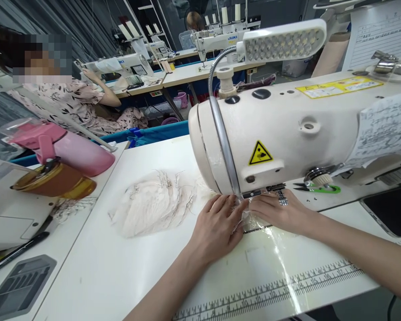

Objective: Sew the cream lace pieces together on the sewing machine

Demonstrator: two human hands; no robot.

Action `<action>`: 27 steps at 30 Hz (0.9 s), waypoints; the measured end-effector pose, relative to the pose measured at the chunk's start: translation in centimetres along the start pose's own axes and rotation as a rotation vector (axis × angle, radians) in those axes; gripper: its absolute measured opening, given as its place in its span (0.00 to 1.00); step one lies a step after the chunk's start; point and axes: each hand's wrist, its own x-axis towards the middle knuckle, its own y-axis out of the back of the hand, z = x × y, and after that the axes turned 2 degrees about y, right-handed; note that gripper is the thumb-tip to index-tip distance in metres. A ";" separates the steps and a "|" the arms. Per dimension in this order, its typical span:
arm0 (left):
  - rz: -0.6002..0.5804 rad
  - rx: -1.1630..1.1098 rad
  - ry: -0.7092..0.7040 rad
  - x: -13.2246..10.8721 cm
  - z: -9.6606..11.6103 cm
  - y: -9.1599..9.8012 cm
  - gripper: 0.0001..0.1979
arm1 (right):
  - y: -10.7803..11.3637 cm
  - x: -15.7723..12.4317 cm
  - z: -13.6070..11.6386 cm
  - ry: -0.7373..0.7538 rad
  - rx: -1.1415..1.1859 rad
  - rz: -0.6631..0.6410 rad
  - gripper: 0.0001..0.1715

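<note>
A white sewing machine [280, 129] fills the right side, its needle area low over the table. My left hand [215, 227] lies over a small piece of pale sheer fabric [238, 223] just left of the presser foot, fingers stretched forward and thumb apart. On the other side, my right hand [282, 211] has its fingers pressed together at the fabric's edge; the machine head partly covers them. Left of my hands sits a loose pile of cream fabric pieces [150, 207] with frayed threads. The needle tip and the seam are hidden.
Green thread snips [321, 188] lie behind my right forearm, near a dark phone-like device [392, 209]. A printed ruler [267, 292] runs along the front edge. At left are a pink bottle [76, 151] and an amber cup [53, 180]. A person [83, 98] sits at another machine.
</note>
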 end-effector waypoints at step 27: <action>0.120 -0.051 0.014 -0.6 -0.6 -0.3 0.11 | -2.4 -0.4 -0.8 -0.106 0.299 0.014 0.10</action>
